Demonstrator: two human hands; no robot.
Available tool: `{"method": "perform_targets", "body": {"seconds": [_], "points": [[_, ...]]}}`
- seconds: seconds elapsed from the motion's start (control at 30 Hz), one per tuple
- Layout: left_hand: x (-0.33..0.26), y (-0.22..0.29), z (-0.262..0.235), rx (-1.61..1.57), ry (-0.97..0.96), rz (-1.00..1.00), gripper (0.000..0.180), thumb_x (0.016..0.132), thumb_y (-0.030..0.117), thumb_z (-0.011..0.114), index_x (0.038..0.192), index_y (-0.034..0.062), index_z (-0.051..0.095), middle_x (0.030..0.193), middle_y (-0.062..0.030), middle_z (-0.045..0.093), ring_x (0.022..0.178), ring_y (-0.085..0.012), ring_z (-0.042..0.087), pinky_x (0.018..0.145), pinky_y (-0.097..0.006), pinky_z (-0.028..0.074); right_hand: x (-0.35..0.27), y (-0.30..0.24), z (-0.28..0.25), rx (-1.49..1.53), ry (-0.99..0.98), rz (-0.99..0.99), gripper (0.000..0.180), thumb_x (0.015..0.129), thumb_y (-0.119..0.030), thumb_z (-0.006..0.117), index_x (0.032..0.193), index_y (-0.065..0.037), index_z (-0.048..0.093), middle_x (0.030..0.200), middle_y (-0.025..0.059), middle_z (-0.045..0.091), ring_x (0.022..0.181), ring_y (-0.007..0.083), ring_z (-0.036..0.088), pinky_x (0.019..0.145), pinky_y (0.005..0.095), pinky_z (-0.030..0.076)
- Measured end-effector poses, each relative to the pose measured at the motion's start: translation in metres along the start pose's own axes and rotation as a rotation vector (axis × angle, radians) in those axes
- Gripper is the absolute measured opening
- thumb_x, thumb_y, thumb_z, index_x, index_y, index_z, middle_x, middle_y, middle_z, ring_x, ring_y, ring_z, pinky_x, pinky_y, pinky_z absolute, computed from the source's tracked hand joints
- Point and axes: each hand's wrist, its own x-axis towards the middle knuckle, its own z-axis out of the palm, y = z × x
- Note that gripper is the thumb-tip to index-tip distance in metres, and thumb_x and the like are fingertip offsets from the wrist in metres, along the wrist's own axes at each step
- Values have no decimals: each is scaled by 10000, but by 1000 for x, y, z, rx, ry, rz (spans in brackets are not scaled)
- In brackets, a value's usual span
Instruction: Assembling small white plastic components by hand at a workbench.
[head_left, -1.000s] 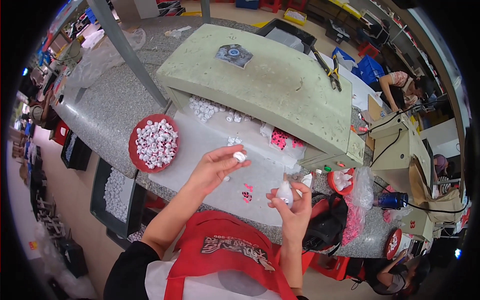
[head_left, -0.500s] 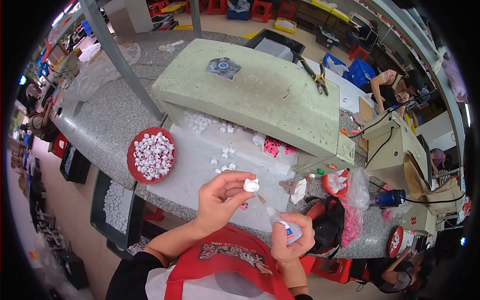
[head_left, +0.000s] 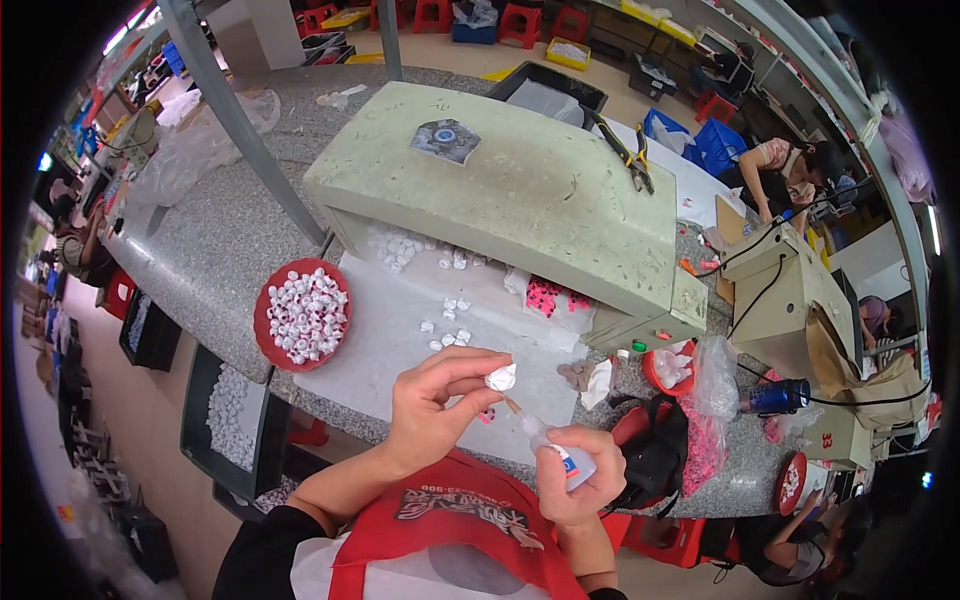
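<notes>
Between the thumb and fingertips of my left hand (head_left: 436,408) is a small white rounded plastic piece (head_left: 501,377). My right hand (head_left: 583,472) is wrapped around a clear squeeze bottle (head_left: 541,437) with a thin, amber-coloured nozzle. That nozzle points up and left, its tip just below the white piece. Several similar white pieces (head_left: 449,318) lie loose on the white sheet (head_left: 375,345) beyond my hands. To the left, a red scalloped bowl (head_left: 263,345) is heaped with white pieces that show pink marks.
A pale green box-shaped machine (head_left: 500,180) spans the bench, with pliers (head_left: 630,160) on top and pink parts (head_left: 550,297) under it. Dark bins (head_left: 200,405) of white pieces stand at lower left. A black bag (head_left: 655,450) lies right; co-workers sit farther off.
The bottle has shifted slightly left and down, and its nozzle tip has come away from the white piece. The piece is turned a little in my left fingers.
</notes>
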Motion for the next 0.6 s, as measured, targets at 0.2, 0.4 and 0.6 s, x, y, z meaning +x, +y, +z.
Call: {"method": "perform_targets", "body": {"seconds": [0.2, 0.4, 0.6], "points": [[1, 1, -1, -13, 7, 41, 280, 723, -160, 545, 991, -82, 533, 1067, -189, 531, 978, -251, 559, 842, -318, 491, 2, -3, -4, -60, -29, -43, 172, 653, 9, 611, 814, 20, 551, 657, 113, 609, 515, 184, 590, 471, 248, 453], [6, 3, -6, -232, 7, -269, 298, 732, -133, 545, 1016, -46, 526, 1048, -174, 569, 983, -266, 567, 837, -337, 476, -1, -2, -5, -3, 39, -20, 165, 657, 1, 618, 805, 16, 548, 650, 103, 606, 501, 180, 583, 466, 246, 451], [6, 2, -7, -367, -66, -297, 302, 755, -111, 534, 1047, -35, 516, 1084, -162, 559, 972, -214, 575, 677, -251, 514, 2, -2, -6, -30, 19, -48, 162, 661, -3, 619, 805, 18, 547, 645, 98, 604, 491, 176, 575, 459, 244, 445]]}}
